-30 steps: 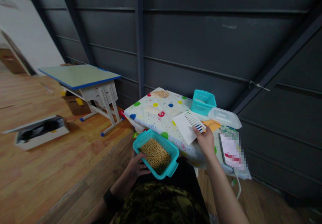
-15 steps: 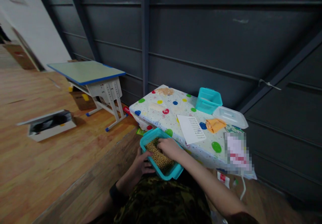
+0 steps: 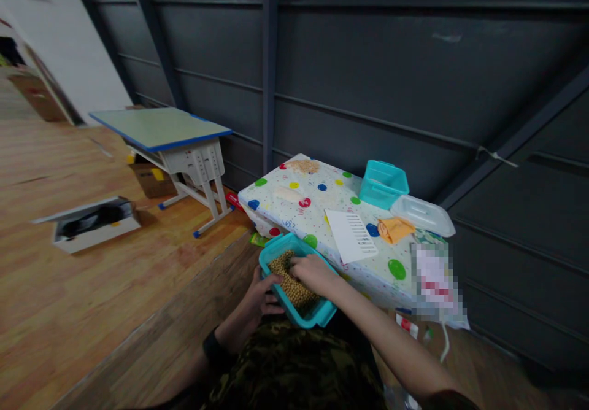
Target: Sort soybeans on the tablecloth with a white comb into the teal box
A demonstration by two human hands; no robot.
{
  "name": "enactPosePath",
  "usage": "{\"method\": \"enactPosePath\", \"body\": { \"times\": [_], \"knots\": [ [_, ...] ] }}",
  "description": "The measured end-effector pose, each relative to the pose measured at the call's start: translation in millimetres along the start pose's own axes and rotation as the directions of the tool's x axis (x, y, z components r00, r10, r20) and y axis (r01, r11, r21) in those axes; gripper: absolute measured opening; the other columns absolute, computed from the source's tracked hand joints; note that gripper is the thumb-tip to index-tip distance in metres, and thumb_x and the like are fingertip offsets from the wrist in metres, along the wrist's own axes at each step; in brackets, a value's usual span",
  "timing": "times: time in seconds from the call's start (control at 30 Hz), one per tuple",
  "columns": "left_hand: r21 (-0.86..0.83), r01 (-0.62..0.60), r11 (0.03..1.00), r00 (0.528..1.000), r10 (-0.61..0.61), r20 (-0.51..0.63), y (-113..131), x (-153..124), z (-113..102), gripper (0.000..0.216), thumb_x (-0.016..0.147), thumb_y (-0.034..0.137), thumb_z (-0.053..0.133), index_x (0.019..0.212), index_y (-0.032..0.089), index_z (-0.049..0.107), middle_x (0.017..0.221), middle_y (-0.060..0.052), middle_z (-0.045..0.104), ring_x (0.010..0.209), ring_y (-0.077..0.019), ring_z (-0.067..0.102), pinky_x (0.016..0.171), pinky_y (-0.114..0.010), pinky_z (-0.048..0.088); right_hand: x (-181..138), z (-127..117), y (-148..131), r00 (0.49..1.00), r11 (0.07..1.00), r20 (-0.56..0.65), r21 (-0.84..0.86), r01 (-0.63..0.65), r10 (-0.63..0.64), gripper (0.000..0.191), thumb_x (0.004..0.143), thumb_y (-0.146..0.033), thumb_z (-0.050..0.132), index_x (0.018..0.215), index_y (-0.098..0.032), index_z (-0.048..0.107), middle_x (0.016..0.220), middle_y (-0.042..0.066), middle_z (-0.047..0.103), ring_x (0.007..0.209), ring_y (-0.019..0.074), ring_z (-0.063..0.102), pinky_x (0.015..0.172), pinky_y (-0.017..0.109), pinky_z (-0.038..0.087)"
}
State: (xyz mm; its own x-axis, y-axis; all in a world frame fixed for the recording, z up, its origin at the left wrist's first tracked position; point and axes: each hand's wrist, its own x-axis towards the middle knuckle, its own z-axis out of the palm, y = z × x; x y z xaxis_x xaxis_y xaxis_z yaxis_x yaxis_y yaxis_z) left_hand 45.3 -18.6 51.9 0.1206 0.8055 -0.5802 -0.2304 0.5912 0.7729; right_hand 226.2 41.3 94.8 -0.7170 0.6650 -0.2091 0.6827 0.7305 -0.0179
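A teal plastic container (image 3: 307, 320) with dried yellow beans (image 3: 299, 293), which look like soybeans, is tilted in front of my body beside the table. My left hand (image 3: 261, 302) holds it by its near left side, thumb over the rim and fingers along the outer wall. My right hand (image 3: 313, 274) reaches in over the far right rim. Its fingers are curled down among the beans, and the fingertips are hidden, so whatever they hold cannot be seen.
On the dotted tablecloth (image 3: 271, 195) lie a light grain pile (image 3: 304, 166), a white slotted sheet (image 3: 350, 236), an orange cloth (image 3: 396, 229), a clear lid (image 3: 426, 215) and another teal container (image 3: 383, 184). A desk (image 3: 161, 129) and an open white box (image 3: 96, 224) stand left.
The view has shifted slightly. My right hand stays curled in the beans with little visible movement, and my left hand keeps its hold on the container.
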Motion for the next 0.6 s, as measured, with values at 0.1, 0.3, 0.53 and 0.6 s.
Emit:
{"method": "enactPosePath", "body": {
  "times": [0.1,0.3,0.53,0.6],
  "knots": [
    [0.006,0.003,1.000,1.000,-0.003,-0.014,-0.9,0.2,0.3,0.062,0.082,0.040,0.070,0.135,0.032,0.039,0.097,-0.003,0.069,0.070,-0.0224,0.075,0.064,-0.039,0.065,0.6,2.8,-2.3,1.000,1.000,-0.011,-0.013,0.013,-0.013,0.020,0.101,-0.010,0.062,0.097,-0.013,0.082,0.107,0.012,0.080,0.086,0.0232,0.072,0.079,0.031,0.050],
    [0.014,0.013,1.000,1.000,-0.013,-0.024,1.6,-3.2,1.9,0.068,0.081,0.037,0.071,0.140,0.032,0.037,0.100,-0.004,0.067,0.072,-0.0232,0.075,0.064,-0.039,0.065,0.7,7.6,-5.8,0.999,0.998,-0.043,0.055,-0.023,0.025,0.018,0.096,-0.004,0.065,0.091,-0.012,0.080,0.102,0.015,0.080,0.085,0.0258,0.073,0.081,0.033,0.051],
    [0.008,0.000,1.000,1.000,0.001,-0.014,3.4,-4.1,1.4,0.068,0.081,0.038,0.071,0.140,0.032,0.037,0.095,-0.004,0.068,0.071,-0.0236,0.074,0.065,-0.040,0.065,-3.8,3.8,1.3,0.991,0.993,-0.064,0.049,-0.111,0.114,0.030,0.096,0.001,0.052,0.113,-0.009,0.075,0.123,0.020,0.075,0.090,0.0254,0.074,0.081,0.034,0.054],
    [0.005,0.003,1.000,1.000,-0.003,-0.021,1.9,-1.8,0.8,0.068,0.080,0.038,0.071,0.139,0.032,0.037,0.095,-0.003,0.067,0.068,-0.0226,0.072,0.065,-0.041,0.065,-6.9,0.2,2.9,0.987,0.988,-0.061,0.063,-0.142,0.146,0.033,0.096,0.002,0.049,0.114,-0.009,0.074,0.121,0.020,0.075,0.090,0.0251,0.073,0.082,0.035,0.054]
  ]
}}
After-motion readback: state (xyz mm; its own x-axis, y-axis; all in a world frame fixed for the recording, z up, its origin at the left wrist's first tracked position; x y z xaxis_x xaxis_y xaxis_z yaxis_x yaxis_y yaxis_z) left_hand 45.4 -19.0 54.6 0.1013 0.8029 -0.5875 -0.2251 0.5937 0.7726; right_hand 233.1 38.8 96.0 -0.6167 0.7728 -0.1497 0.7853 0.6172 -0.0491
